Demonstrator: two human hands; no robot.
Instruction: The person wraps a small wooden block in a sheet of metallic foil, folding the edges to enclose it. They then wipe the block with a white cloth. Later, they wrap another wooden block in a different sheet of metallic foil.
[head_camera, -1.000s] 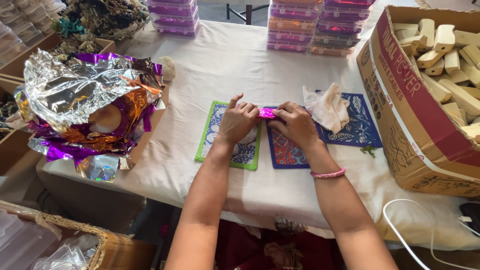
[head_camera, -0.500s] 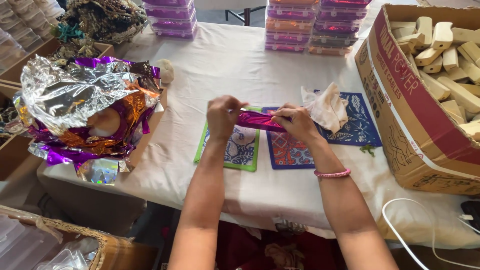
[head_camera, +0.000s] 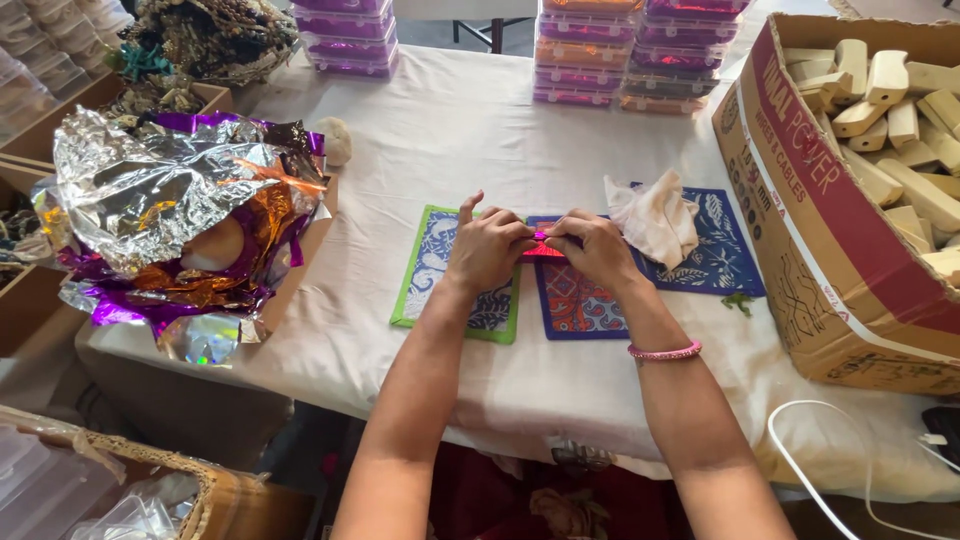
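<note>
Bare forearms, pink beaded bracelet (head_camera: 664, 352)

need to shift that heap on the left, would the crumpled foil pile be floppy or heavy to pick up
The crumpled foil pile looks thin and creased, so probably light for its bulk and floppy rather than stiff. Its loose silver, purple and orange sheets overhang the cardboard tray, so some could slide off if pushed. The glossy surface may feel slippery.
</note>
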